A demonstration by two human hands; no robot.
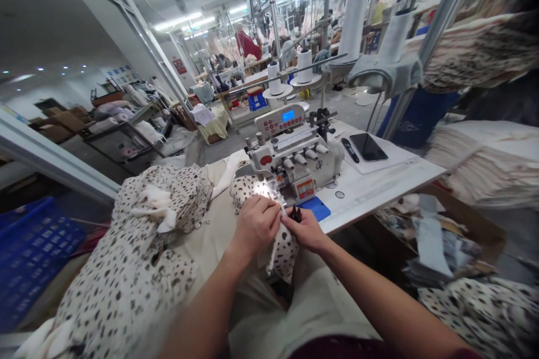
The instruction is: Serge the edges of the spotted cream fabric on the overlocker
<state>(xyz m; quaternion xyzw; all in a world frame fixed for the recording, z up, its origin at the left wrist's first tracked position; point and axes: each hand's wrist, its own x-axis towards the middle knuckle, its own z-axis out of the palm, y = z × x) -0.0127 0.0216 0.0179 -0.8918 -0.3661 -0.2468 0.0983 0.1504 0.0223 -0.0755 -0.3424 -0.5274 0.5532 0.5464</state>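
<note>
A cream fabric piece with black spots (286, 252) lies at the front of an overlock sewing machine (301, 157), partly under its lit needle area. My left hand (257, 221) is closed on the fabric's edge, with bent fingers close to the presser foot. Beside it, my right hand (309, 230) pinches the same edge between thumb and fingers. Dark pointed tips, like those of thread snips (296, 213), stick up from my right hand; the rest of that tool is hidden. The fabric's lower end hangs toward my lap.
A heap of spotted fabric (126, 241) lies to the left, near a blue basket (37, 258). On the table's right are a phone (368, 147) and a black marker (350, 150). Thread cones (352, 25) stand behind. A scrap box (438, 230) sits lower right.
</note>
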